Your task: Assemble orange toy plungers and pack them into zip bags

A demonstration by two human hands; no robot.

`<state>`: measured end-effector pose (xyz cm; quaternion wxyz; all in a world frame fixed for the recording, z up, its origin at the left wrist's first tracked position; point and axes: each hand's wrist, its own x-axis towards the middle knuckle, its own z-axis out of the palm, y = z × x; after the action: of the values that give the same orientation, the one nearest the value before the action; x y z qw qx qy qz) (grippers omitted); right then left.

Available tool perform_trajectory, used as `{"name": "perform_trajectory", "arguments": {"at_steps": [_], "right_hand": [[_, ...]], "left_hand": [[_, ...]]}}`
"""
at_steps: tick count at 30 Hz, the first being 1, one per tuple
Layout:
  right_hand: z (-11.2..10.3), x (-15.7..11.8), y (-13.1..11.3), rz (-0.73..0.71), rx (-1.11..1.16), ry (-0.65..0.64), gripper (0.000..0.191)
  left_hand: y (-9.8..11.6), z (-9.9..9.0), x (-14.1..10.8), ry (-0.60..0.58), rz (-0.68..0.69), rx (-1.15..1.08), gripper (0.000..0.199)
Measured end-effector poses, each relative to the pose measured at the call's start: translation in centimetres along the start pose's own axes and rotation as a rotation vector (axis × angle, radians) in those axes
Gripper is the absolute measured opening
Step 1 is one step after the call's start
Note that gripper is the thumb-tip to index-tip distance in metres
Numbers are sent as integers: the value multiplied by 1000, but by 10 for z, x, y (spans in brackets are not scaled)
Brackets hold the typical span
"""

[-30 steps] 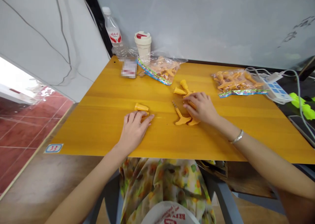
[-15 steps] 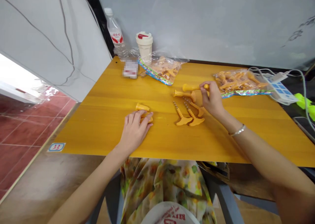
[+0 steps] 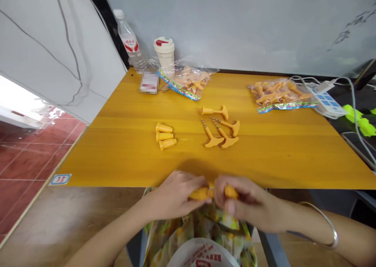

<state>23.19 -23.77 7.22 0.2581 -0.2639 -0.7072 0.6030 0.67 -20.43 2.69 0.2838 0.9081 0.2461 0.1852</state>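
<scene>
Just over the table's front edge, my left hand [image 3: 178,192] grips the ribbed cover end of an orange T-handled corkscrew [image 3: 202,193]. My right hand [image 3: 249,204], blurred by motion, is closed around its handle end; the metal screw is hidden. Beyond my left hand, three orange sleeve covers [image 3: 165,136] lie side by side on the table. To their right rest three bare corkscrews [image 3: 224,134], their spiral metal tips pointing up and left. Just behind these, a covered corkscrew [image 3: 214,110] lies sideways with its handle to the right.
At the back stand a plastic bottle [image 3: 129,42] and a lidded cup [image 3: 165,53]. A clear bag of orange corkscrews [image 3: 188,81] lies before the cup, another bag [image 3: 279,94] at right. Beside that one are a power strip [image 3: 329,100] and white cables. A white bag covers my lap.
My right hand has brought the covered corkscrew from the back of the group to the table's front edge. My left hand has left the sleeve covers and now holds the corkscrew's other end.
</scene>
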Motion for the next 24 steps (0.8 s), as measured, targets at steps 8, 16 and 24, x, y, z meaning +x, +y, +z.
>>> {"name": "perform_trajectory", "arguments": {"at_steps": [8, 16, 24], "right_hand": [[8, -11, 3, -841, -1212, -350, 27], [-1, 8, -49, -1883, -2344, -777, 79], [-6, -2, -30, -1888, -2679, -222, 62]], "left_hand": [[5, -25, -10, -753, -293, -756, 52], [22, -54, -5, -930, -481, -851, 46], [23, -55, -27, -547, -208, -401, 25]]}}
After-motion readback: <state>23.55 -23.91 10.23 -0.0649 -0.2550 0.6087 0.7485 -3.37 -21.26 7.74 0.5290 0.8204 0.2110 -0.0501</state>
